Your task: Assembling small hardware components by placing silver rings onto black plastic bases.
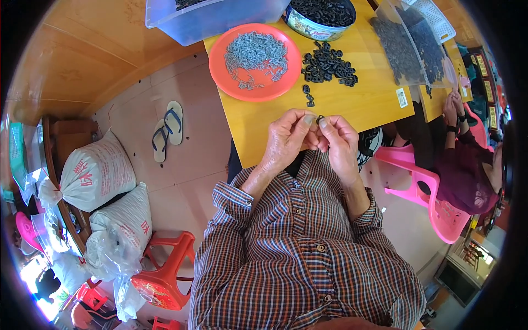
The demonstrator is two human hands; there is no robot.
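Observation:
Close together at the table's near edge, both of my hands pinch one small black part (319, 118). My left hand (289, 137) has its thumb and fingertips at the part's left side. From the other side, my right hand (340, 144) presses thumb and fingers on it. Just beyond lie a few loose black oval parts (309, 99), with a larger pile of the same black parts (329, 65) behind them. Left of the pile, an orange-red plate (242, 94) carries a heap of small grey metal pins (256, 50).
On the yellow table (363, 107) stand a round tin (316, 30) of black parts, a clear plastic bin (220, 22) and a divided clear box (421, 60). At right a person (465, 170) sits on a pink chair (434, 198). Sacks (99, 170), slippers (168, 129) and a red stool (165, 275) are left.

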